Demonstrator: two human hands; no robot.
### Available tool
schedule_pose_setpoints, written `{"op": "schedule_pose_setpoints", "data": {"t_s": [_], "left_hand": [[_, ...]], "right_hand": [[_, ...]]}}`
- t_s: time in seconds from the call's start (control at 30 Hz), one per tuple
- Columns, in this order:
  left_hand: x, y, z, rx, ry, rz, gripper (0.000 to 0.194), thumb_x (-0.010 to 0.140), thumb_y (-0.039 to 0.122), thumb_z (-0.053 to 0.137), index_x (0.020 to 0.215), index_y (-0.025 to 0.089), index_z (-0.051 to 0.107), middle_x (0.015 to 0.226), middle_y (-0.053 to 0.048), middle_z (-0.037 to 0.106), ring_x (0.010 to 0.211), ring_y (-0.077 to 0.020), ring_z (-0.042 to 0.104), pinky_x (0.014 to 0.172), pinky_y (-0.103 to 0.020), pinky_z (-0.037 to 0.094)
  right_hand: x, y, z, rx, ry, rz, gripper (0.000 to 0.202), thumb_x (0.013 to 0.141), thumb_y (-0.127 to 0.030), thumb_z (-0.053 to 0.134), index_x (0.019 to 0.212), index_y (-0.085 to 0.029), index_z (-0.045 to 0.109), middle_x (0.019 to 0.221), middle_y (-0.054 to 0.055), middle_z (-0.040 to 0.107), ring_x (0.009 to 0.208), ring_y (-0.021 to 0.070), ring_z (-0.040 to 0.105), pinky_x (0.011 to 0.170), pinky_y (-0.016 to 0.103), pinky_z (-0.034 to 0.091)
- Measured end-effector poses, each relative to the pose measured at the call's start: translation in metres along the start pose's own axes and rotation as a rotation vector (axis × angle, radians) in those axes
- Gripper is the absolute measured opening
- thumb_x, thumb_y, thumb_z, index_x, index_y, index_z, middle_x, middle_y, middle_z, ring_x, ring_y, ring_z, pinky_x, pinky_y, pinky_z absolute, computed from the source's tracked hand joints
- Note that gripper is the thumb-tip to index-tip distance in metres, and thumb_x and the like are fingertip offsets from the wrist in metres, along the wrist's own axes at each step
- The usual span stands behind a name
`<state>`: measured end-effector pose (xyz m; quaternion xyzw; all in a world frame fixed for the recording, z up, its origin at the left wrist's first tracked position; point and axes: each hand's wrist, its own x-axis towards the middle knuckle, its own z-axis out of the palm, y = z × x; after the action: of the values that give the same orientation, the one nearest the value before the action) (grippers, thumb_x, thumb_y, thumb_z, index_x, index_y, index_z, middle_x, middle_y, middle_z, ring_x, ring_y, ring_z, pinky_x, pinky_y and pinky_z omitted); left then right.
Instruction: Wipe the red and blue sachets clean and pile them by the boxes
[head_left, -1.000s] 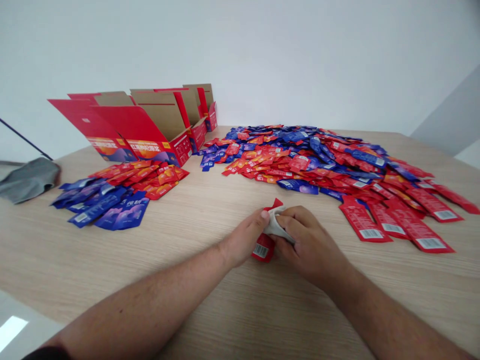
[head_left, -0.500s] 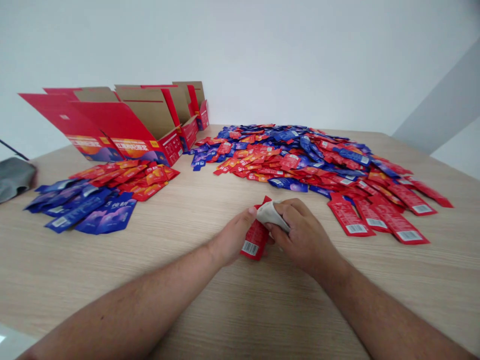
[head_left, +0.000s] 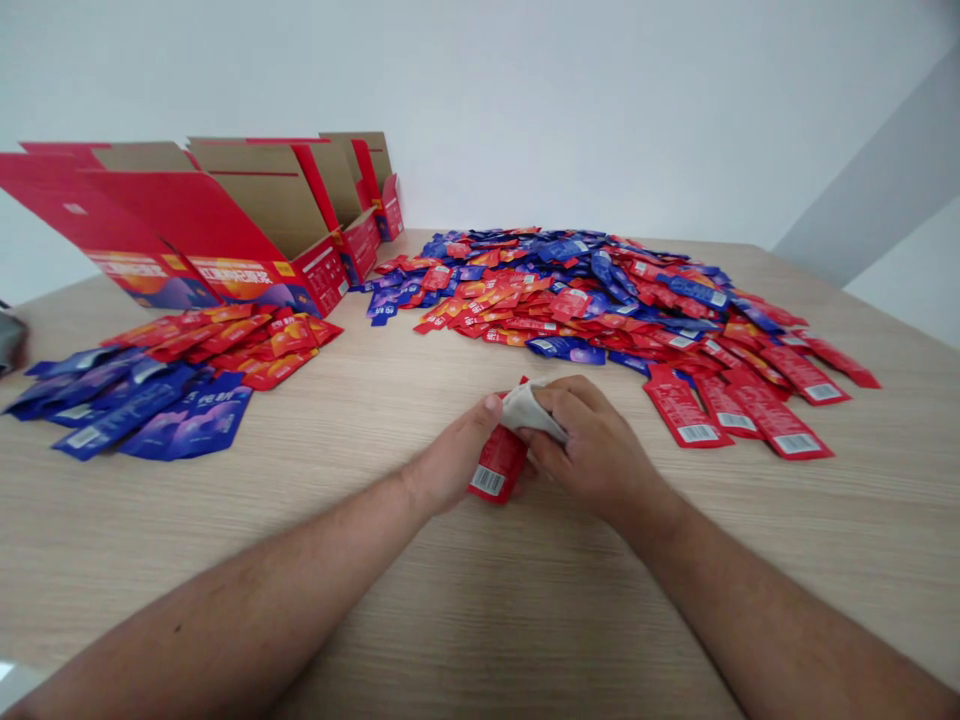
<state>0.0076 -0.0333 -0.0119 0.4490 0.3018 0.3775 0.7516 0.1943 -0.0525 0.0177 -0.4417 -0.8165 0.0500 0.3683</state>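
A red sachet point(head_left: 498, 462) with a white barcode at its lower end is gripped in my left hand point(head_left: 457, 450), thumb on its upper left edge. My right hand point(head_left: 592, 445) is closed on a light grey cloth point(head_left: 531, 411), which lies against the upper part of the sachet. Part of the sachet is hidden behind the cloth and fingers. Both hands are close together over the middle of the wooden table point(head_left: 420, 620).
Beyond my hands spreads a large heap of red and blue sachets point(head_left: 540, 300). Sorted red sachets point(head_left: 232, 340) and blue sachets point(head_left: 187, 415) lie at the left. Open red cardboard boxes point(head_left: 247, 240) stand behind them. A dark grey object point(head_left: 9, 340) shows at the left edge.
The whole view has shifted, so the boxes and sachets appear further left and higher. My hands keep their hold on the sachet and the cloth.
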Motion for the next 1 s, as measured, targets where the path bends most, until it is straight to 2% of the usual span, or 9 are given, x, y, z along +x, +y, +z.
{"op": "schedule_pose_setpoints", "data": {"t_s": [0.07, 0.23, 0.37, 0.5, 0.7, 0.8, 0.93, 1.0], "left_hand": [[-0.0016, 0.0032, -0.0011, 0.044, -0.012, -0.069, 0.091, 0.08, 0.09, 0.058, 0.135, 0.017, 0.062, 0.089, -0.009, 0.073, 0.067, -0.0233, 0.073, 0.053, -0.033, 0.058], [-0.0042, 0.0078, -0.0017, 0.086, -0.047, -0.029, 0.087, 0.081, 0.088, 0.06, 0.132, 0.019, 0.062, 0.089, -0.008, 0.072, 0.066, -0.0217, 0.073, 0.052, -0.029, 0.058], [-0.0049, 0.0079, -0.0003, 0.08, -0.032, -0.052, 0.088, 0.082, 0.089, 0.057, 0.132, 0.017, 0.062, 0.086, -0.009, 0.073, 0.065, -0.0219, 0.073, 0.052, -0.03, 0.059], [-0.0055, 0.006, -0.0009, 0.116, -0.049, -0.036, 0.089, 0.082, 0.088, 0.059, 0.133, 0.016, 0.061, 0.083, -0.009, 0.073, 0.063, -0.0213, 0.072, 0.051, -0.028, 0.057], [-0.0051, 0.0046, -0.0026, 0.083, -0.023, -0.056, 0.091, 0.078, 0.089, 0.062, 0.135, 0.018, 0.059, 0.088, -0.008, 0.071, 0.066, -0.0224, 0.073, 0.051, -0.031, 0.059], [-0.0056, 0.0048, -0.0017, 0.132, -0.046, -0.017, 0.089, 0.08, 0.087, 0.062, 0.136, 0.018, 0.059, 0.092, -0.009, 0.071, 0.064, -0.0204, 0.072, 0.05, -0.029, 0.057], [-0.0056, 0.0042, -0.0005, 0.099, -0.037, -0.045, 0.085, 0.083, 0.087, 0.057, 0.13, 0.016, 0.062, 0.085, -0.008, 0.07, 0.063, -0.0206, 0.071, 0.051, -0.029, 0.057], [-0.0052, 0.0035, -0.0001, 0.08, -0.05, -0.024, 0.081, 0.086, 0.084, 0.058, 0.13, 0.016, 0.062, 0.085, -0.008, 0.07, 0.062, -0.0196, 0.07, 0.052, -0.029, 0.056]], "right_hand": [[0.0015, 0.0025, -0.0023, -0.027, 0.033, 0.066, 0.019, 0.096, -0.023, 0.066, 0.115, -0.022, 0.066, 0.105, 0.011, 0.069, 0.104, 0.0292, 0.065, 0.091, 0.046, 0.057], [0.0037, 0.007, -0.0049, -0.048, 0.044, 0.039, 0.019, 0.097, -0.025, 0.063, 0.116, -0.021, 0.068, 0.109, 0.012, 0.071, 0.107, 0.0297, 0.065, 0.093, 0.047, 0.056], [0.0038, 0.0079, -0.0047, -0.065, 0.075, 0.095, 0.022, 0.097, -0.028, 0.064, 0.116, -0.02, 0.068, 0.109, 0.014, 0.071, 0.107, 0.0315, 0.066, 0.094, 0.049, 0.056], [0.003, 0.0063, -0.0035, -0.039, 0.059, 0.013, 0.02, 0.097, -0.022, 0.063, 0.116, -0.02, 0.068, 0.112, 0.014, 0.071, 0.109, 0.0301, 0.065, 0.094, 0.046, 0.056], [0.0033, 0.0097, -0.0024, -0.042, 0.077, 0.061, 0.018, 0.097, -0.025, 0.065, 0.113, -0.019, 0.067, 0.107, 0.013, 0.07, 0.105, 0.0294, 0.065, 0.092, 0.046, 0.057], [0.0024, 0.0089, -0.0015, -0.03, 0.045, 0.012, 0.019, 0.097, -0.022, 0.063, 0.115, -0.02, 0.066, 0.111, 0.013, 0.07, 0.107, 0.0289, 0.064, 0.094, 0.045, 0.056], [0.0015, 0.0053, -0.0005, -0.036, 0.058, 0.064, 0.02, 0.097, -0.024, 0.065, 0.116, -0.017, 0.066, 0.108, 0.014, 0.07, 0.104, 0.0297, 0.065, 0.093, 0.047, 0.057], [0.0008, 0.0022, -0.0001, -0.033, 0.052, 0.031, 0.02, 0.096, -0.02, 0.064, 0.115, -0.018, 0.066, 0.109, 0.013, 0.069, 0.106, 0.0291, 0.064, 0.093, 0.046, 0.057]]}}
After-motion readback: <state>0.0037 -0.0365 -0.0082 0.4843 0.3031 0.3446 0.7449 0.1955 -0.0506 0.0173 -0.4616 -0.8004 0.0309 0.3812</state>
